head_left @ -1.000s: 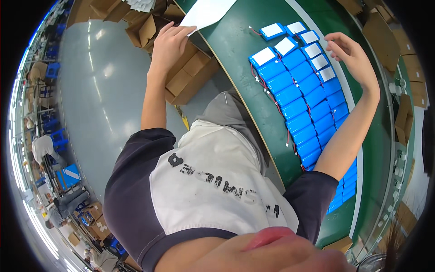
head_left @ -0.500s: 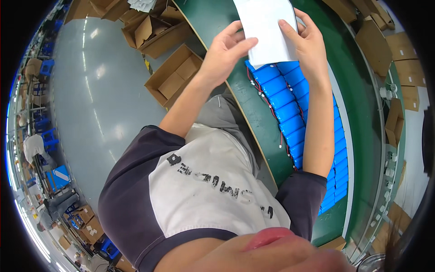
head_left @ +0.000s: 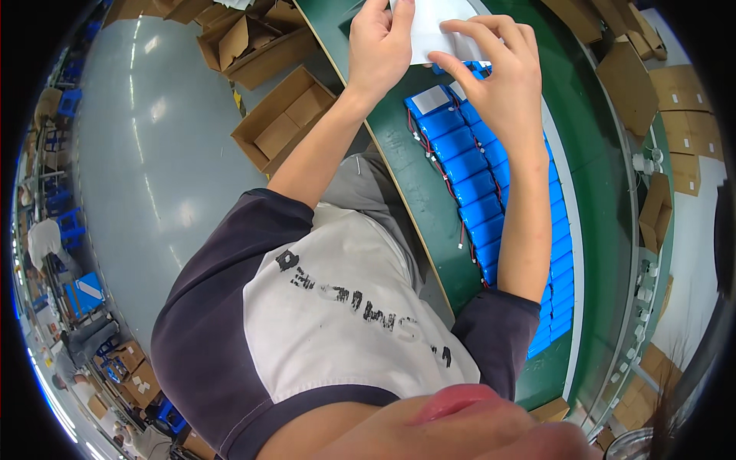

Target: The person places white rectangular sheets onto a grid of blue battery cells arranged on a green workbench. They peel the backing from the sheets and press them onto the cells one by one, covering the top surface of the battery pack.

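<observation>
Near the top of the head view, my left hand [head_left: 379, 52] is closed on the edge of a white paper sheet or stack [head_left: 426, 37]. My right hand [head_left: 504, 83] is over the paper's right part. Its thumb and index finger are apart and curved, with a gap between the tips. Below the paper, rows of blue shrink-wrapped battery packs [head_left: 471, 186] lie side by side, with thin red and black leads and small white connectors. A white label [head_left: 430, 100] sits on the pack at the near row's far end.
The packs rest on a green worktable [head_left: 399, 142] with a pale edge strip along its right side. An open cardboard box [head_left: 285, 123] stands left of the table, with another box [head_left: 253, 50] beyond. More cartons [head_left: 685, 115] are at the right. Blue stools [head_left: 70, 224] and people are far left.
The paper has shifted up and tilted, uncovering the labelled pack. My left hand has moved up along its edge. My right hand has come down and left, its fingers now in front of the paper.
</observation>
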Motion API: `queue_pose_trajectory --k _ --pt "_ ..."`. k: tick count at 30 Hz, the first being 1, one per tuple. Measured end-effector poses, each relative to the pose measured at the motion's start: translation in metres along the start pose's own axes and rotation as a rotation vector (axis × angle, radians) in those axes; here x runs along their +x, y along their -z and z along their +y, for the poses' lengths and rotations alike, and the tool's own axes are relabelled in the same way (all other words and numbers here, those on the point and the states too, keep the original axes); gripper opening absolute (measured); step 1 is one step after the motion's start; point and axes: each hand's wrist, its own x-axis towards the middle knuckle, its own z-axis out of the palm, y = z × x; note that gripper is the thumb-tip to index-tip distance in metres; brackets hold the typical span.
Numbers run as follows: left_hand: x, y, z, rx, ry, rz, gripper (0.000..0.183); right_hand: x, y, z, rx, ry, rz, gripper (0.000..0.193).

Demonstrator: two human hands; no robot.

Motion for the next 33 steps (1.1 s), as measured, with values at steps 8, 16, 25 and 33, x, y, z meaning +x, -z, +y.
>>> queue_pose_trajectory --k 8,16,25,33 --pt "-0.004 0.009 -0.004 -0.046 0.077 0.019 0.030 -0.001 -0.009 -0.009 0.116 -0.005 0.018 0.024" --pt "0.005 0.057 -0.034 0.189 0.216 0.016 0.023 0.005 0.020 0.008 0.794 -0.486 0.001 0.020" --pt "0.003 0.090 -0.035 1.236 -0.278 0.155 0.037 -0.058 0.019 0.093 0.367 -0.694 -0.594 0.026" --pt "-0.046 0.021 0.005 0.766 -0.414 -0.445 0.024 -0.068 0.004 0.098 0.365 -0.685 -0.670 0.025"
